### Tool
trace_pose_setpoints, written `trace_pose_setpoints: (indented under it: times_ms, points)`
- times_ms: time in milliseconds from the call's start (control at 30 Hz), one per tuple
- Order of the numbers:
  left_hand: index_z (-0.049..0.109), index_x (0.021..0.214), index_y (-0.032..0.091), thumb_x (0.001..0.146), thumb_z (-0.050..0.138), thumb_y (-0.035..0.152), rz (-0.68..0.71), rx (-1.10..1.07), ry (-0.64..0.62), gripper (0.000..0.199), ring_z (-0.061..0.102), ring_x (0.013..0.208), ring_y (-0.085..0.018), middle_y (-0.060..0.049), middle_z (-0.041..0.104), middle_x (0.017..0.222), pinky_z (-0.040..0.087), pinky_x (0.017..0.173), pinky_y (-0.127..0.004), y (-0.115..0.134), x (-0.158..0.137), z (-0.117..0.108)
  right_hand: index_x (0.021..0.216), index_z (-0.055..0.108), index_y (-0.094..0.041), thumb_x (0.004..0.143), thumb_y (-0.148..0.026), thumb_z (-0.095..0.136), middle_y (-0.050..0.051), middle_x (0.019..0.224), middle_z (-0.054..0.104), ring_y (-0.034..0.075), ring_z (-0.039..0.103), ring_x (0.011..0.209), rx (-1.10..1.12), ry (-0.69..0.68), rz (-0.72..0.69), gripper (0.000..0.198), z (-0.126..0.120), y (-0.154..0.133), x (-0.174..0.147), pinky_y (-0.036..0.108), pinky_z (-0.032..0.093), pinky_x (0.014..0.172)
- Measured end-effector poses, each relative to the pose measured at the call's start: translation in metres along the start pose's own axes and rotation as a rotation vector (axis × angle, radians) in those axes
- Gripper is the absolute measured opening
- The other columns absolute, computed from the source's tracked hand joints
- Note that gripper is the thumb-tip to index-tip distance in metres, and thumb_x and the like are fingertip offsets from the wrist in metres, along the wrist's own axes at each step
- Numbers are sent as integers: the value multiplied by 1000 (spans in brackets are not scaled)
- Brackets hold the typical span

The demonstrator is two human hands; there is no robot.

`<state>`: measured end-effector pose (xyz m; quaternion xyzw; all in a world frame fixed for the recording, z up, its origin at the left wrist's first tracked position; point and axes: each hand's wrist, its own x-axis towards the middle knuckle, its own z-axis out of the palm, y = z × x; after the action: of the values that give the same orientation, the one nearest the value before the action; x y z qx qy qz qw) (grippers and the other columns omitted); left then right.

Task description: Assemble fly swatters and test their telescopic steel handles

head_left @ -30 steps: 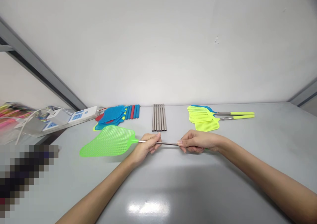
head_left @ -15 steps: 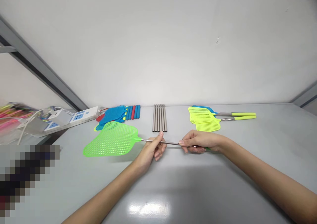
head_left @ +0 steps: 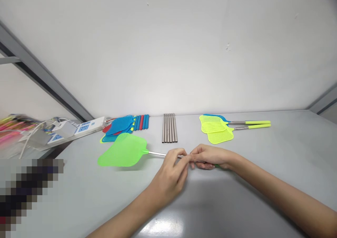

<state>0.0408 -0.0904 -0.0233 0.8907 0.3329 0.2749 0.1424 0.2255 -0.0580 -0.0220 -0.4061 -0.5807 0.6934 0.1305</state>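
Observation:
A green fly swatter point(head_left: 126, 152) is held level just above the table, its mesh head to the left and its thin metal rod running right into my hands. My left hand point(head_left: 175, 171) has its fingers closed over the rod, its fingertips close against my right hand. My right hand point(head_left: 207, 156) is wrapped round the rod farther right; a bit of green shows under its palm, and the rest of that end is hidden. Beyond my hands, several steel tubes point(head_left: 170, 128) lie side by side on the table.
At the back left lie blue swatter heads point(head_left: 119, 125) and a row of blue and red handles point(head_left: 142, 122). Yellow swatters point(head_left: 221, 136) with yellow handles and a blue one lie at the back right. A white power strip point(head_left: 85, 128) with cables sits on the far left, against the wall.
My left hand has slid right along the rod, turned over and come up against my right hand. The green head has shifted slightly right. My right hand keeps its grip.

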Motion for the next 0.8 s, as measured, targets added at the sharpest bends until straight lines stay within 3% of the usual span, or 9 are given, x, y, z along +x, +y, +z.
trace_pose_setpoints:
  times_ms: [67,200,400,567,800]
  points:
    - [48,105,18,85,35,14,-2,112,-28,25,46,96,-19,-8,51,101,36,83,-35,-2,1,0,66,57,-12,79,-30,47,-7,41,39,2,25,31,9,-11,0,24,4,1,1,18,15,32]
    - [46,108,16,88,28,14,-27,211,-210,27,53,79,-17,-6,60,90,38,75,-36,-6,1,4,66,58,-12,78,-26,45,-7,43,42,2,26,31,7,1,7,23,7,3,2,18,17,33]
    - [52,100,16,88,32,19,-18,314,-197,24,56,71,-19,-6,63,83,41,64,-33,-11,-4,12,66,59,-11,76,-27,47,-7,42,42,2,28,32,-1,-42,32,22,6,4,2,17,17,32]
    - [52,103,16,88,35,22,-5,312,-207,24,58,66,-19,-5,64,75,39,58,-28,-15,-3,13,66,59,-11,76,-24,45,-7,43,42,2,28,31,15,-72,33,22,5,7,3,16,17,31]
    - [53,80,18,89,31,37,-33,273,-242,30,57,61,-15,-2,63,70,31,54,-25,-20,8,5,63,55,-12,77,-33,46,-7,47,39,1,26,34,31,-31,54,28,5,4,4,17,15,32]
